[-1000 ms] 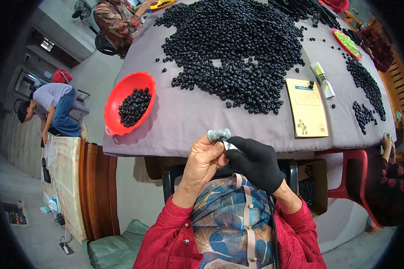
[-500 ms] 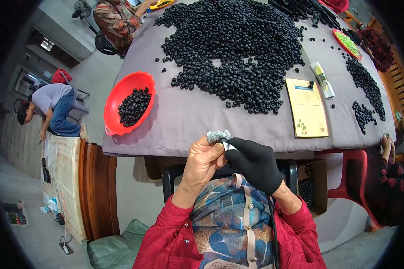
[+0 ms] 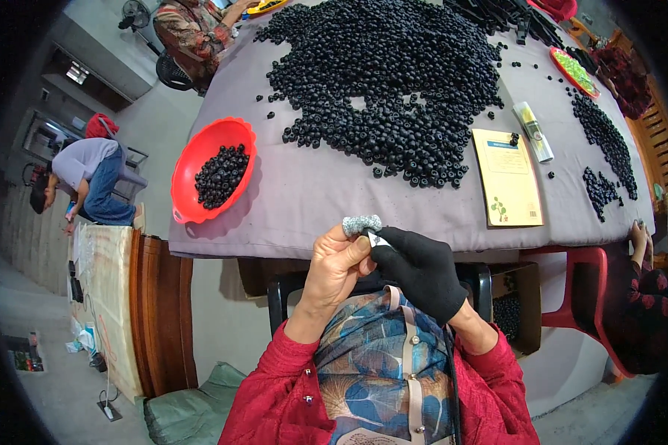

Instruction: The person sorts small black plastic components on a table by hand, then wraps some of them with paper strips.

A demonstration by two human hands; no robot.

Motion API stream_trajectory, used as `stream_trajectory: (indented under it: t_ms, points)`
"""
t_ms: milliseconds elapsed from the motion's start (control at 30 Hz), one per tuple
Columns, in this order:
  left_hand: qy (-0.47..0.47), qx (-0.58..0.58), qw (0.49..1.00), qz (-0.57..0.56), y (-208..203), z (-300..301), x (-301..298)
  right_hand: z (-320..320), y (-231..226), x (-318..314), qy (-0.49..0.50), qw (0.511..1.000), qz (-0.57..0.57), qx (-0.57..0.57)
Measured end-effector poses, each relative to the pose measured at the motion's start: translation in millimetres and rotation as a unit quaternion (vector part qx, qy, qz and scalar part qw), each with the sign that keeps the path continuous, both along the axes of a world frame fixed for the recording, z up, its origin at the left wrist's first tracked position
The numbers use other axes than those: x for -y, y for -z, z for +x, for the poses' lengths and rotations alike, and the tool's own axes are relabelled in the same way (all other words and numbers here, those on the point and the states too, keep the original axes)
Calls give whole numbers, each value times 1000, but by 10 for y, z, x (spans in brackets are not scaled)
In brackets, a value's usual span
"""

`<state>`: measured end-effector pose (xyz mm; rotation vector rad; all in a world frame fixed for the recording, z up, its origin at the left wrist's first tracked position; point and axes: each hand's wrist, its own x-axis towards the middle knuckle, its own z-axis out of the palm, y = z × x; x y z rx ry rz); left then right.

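Observation:
My left hand (image 3: 337, 261) is bare except for a grey knitted finger sleeve (image 3: 361, 225) on its index finger. It is closed in a pinch, thumb against fingers. Pressed close beside it, my right hand (image 3: 421, 271) wears a black glove and its fingers are closed too. A small white pointed piece (image 3: 378, 240) with a dark mark shows between the left thumb and the gloved fingers. Whatever else lies in the pinch is hidden by the fingers. Both hands are just off the near table edge, in front of a large pile of black beads (image 3: 393, 74).
On the grey tablecloth (image 3: 297, 204) stand a red scalloped bowl (image 3: 179, 170) with black beads, a yellow booklet (image 3: 508, 189) and a clear tube (image 3: 533, 132). More beads (image 3: 605, 137) lie to the right. A red chair (image 3: 601, 289) is at the right. Other people are nearby.
My hands keep nearly the same pose, with only a slight shift of the white piece. At the left, the bending person's head and arm have moved a little.

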<state>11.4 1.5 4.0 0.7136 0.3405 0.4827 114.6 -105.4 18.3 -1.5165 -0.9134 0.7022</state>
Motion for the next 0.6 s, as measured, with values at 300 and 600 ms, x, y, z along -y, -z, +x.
stream_trajectory:
  t_ms: [300, 600]
  points:
    - [2, -3, 1000, 29, 38, 8, -6, 13, -11, -2, 4, 1000, 5, 7]
    - [7, -2, 999, 40, 50, 2, -19, 13, -25, -2, 1, 1000, -13, 1]
